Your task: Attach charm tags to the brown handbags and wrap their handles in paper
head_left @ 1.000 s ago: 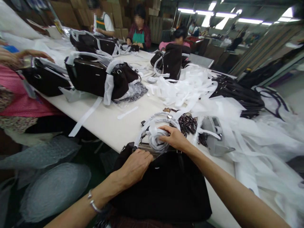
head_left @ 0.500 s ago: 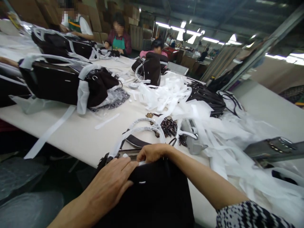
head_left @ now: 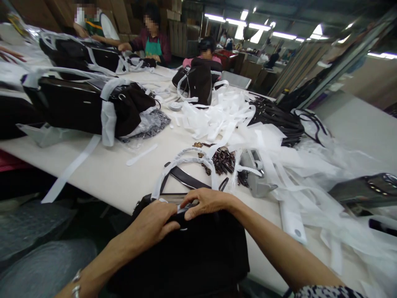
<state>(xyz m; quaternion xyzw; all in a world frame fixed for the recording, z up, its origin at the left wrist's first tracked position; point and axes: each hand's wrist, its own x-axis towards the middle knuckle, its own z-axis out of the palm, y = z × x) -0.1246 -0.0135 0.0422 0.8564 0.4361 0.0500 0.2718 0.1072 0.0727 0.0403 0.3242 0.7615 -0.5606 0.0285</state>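
A black handbag (head_left: 186, 256) stands in front of me at the table's edge, its top facing up. White wrapping covers its raised handles (head_left: 195, 159). My left hand (head_left: 158, 219) grips the top edge from the left, fingers over the opening and thumb against the front panel. Beside it, my right hand (head_left: 207, 203) is bent over the same edge, thumb on the front and fingertips curled into the opening. Between the hands a bit of whitish material shows at the opening. A small metal plate (head_left: 184, 229) sits on the front panel just below.
Wrapped black bags (head_left: 71, 101) stand at left. White strips (head_left: 229, 111) are heaped in the middle and right, near black straps (head_left: 276, 120). Dark tassels (head_left: 221, 161) and a tape dispenser (head_left: 256, 176) lie beyond my bag. Several people (head_left: 151, 41) are across the table.
My right hand's thumb has come out onto the bag's front, and its fingers have spread a little. My left hand stays at the top edge. The view has shifted slightly.
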